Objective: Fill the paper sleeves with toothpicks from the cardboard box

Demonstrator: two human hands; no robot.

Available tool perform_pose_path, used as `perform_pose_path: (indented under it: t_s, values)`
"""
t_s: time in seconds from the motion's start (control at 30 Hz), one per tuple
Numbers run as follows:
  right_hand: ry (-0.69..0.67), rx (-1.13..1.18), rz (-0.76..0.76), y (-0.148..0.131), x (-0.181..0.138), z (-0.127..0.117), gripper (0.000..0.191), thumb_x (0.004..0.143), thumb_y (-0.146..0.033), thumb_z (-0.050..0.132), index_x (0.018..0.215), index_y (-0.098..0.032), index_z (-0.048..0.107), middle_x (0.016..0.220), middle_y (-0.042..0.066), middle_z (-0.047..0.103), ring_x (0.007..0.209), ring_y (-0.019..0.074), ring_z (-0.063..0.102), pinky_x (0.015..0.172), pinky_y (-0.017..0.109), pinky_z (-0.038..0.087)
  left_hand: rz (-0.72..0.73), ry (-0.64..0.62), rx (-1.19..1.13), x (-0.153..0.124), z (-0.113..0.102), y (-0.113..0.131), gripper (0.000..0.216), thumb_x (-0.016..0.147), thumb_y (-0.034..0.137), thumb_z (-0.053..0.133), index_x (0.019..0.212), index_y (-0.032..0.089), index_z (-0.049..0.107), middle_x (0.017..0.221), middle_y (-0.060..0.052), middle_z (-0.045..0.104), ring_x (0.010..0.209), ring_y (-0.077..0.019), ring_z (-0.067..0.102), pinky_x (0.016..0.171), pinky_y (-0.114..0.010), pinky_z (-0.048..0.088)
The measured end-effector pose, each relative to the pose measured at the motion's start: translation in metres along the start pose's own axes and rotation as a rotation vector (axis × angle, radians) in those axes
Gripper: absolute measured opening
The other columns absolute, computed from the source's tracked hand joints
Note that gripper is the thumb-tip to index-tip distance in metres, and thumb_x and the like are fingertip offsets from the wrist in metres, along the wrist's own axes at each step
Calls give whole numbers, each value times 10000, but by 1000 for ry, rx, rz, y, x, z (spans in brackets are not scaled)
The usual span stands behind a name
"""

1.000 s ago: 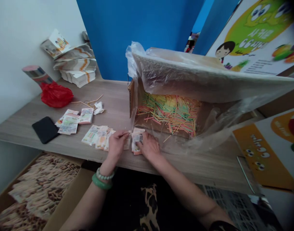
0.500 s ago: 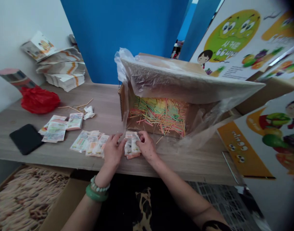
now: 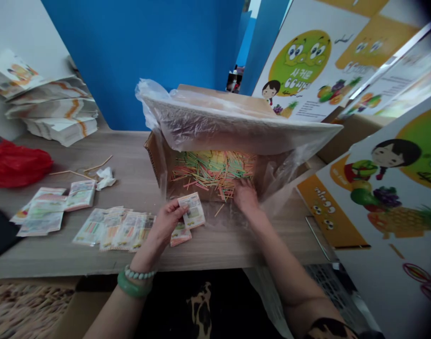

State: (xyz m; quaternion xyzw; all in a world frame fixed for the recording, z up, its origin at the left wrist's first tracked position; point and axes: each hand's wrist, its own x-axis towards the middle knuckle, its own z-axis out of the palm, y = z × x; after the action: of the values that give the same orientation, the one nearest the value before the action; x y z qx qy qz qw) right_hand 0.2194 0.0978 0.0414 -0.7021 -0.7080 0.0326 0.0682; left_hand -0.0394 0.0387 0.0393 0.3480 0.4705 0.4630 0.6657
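My left hand [image 3: 167, 221] pinches a small printed packet [image 3: 193, 212] between thumb and fingers, just in front of the carton. Under it, a short stack of similar packets [image 3: 181, 235] lies on the table. My right hand [image 3: 245, 195] reaches into the open cardboard box [image 3: 154, 157], among many thin coloured sticks [image 3: 215, 167] in pink, green and yellow. Its fingertips are partly hidden by the sticks, so whether they grip any is unclear. Left of my left hand lies an overlapping row of packets [image 3: 112, 229] showing coloured sticks inside.
Clear plastic lining [image 3: 289, 174] drapes over the box. More packets [image 3: 45, 212], crumpled tissue [image 3: 105, 178], a red plastic bag [image 3: 17, 162] and a dark flat object [image 3: 1, 235] lie leftward. Stacked printed cartons [image 3: 60, 127] stand behind. Large printed boxes [image 3: 388, 188] flank the right side.
My left hand has lifted one packet off the small stack. My right hand has left that stack and moved right into the box of sticks. The view has shifted to the right.
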Motion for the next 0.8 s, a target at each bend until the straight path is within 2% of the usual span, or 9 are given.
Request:
perform_pose_path:
  t_s: [0.1, 0.2, 0.33, 0.5, 0.67, 0.8]
  values:
    - [-65, -148, -60, 9, 17, 3, 506, 907, -64, 364, 1378, -135, 533, 1415, 176, 535, 1312, 301, 427, 1059, 432, 333, 5, -17, 2, 8, 7, -3, 326, 605, 389, 837, 765, 154, 678, 654, 7, 671, 542, -119, 583, 509, -222, 443]
    - [-102, -198, -107, 5, 28, 6, 458, 945, -78, 311, 1324, -105, 567, 1385, 198, 541, 1292, 304, 440, 1052, 448, 325, -29, 18, -6, 14, 14, -2, 287, 593, 339, 827, 745, 158, 664, 634, 22, 658, 527, -113, 576, 511, -225, 458]
    - [-72, -233, -126, 6, 34, 12, 405, 967, -98, 299, 1248, -83, 591, 1293, 208, 582, 1225, 309, 481, 1031, 442, 331, -108, 66, -114, 18, 17, 2, 276, 545, 179, 805, 793, 153, 688, 695, 5, 707, 565, -131, 622, 551, -252, 515]
    - [-46, -230, -92, 13, 37, 18, 392, 961, -91, 293, 1221, -88, 587, 1254, 218, 599, 1184, 307, 515, 1012, 438, 340, -163, 1, -275, 18, 16, 6, 359, 497, 16, 783, 828, 139, 720, 774, -24, 755, 672, -157, 686, 685, -294, 575]
    - [-81, -228, -128, 15, 39, 21, 404, 957, -102, 302, 1254, -108, 577, 1299, 215, 583, 1230, 313, 496, 1021, 441, 341, -257, -94, -308, 13, 10, 7, 323, 531, 47, 816, 837, 122, 743, 774, -48, 761, 633, -165, 681, 655, -311, 575]
    - [-32, -184, -81, 19, 40, 20, 380, 947, -105, 307, 1191, -113, 598, 1219, 216, 626, 1178, 313, 536, 1006, 451, 352, -223, -54, -341, 10, 1, 4, 262, 554, 92, 845, 788, 123, 733, 739, -36, 744, 634, -151, 675, 656, -287, 568]
